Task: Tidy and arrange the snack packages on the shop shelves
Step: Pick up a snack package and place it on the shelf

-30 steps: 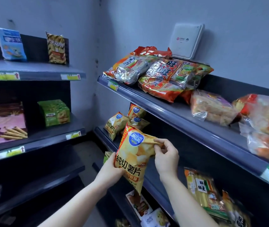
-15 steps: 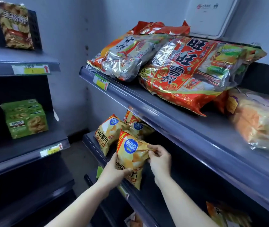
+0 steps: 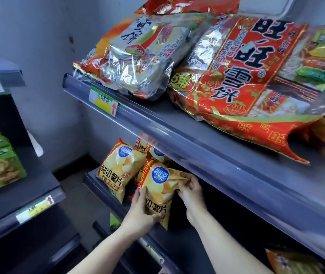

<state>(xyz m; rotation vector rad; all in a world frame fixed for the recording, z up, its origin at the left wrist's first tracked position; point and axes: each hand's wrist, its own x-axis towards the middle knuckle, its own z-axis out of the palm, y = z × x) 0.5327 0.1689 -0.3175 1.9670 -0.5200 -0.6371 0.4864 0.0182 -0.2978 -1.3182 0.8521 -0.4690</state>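
two grips, left hand [image 3: 140, 212] and right hand [image 3: 190, 191], around chip bag [image 3: 157, 192], now at shelf [image 3: 177, 242]

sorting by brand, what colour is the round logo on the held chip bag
Blue logo with white lettering; head view.

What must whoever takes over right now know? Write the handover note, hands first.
Left hand: grips the lower left side of the held chip bag.
Right hand: pinches that bag's upper right corner.
The bag is upright at the front of the middle shelf, just right of a standing chip bag of the same kind. Whether its bottom rests on the shelf is unclear.
Done: the bag is at its row.
Left: seat it, let go, straighten the row. The large cracker bags on the upper shelf lie in a loose overlapping pile.
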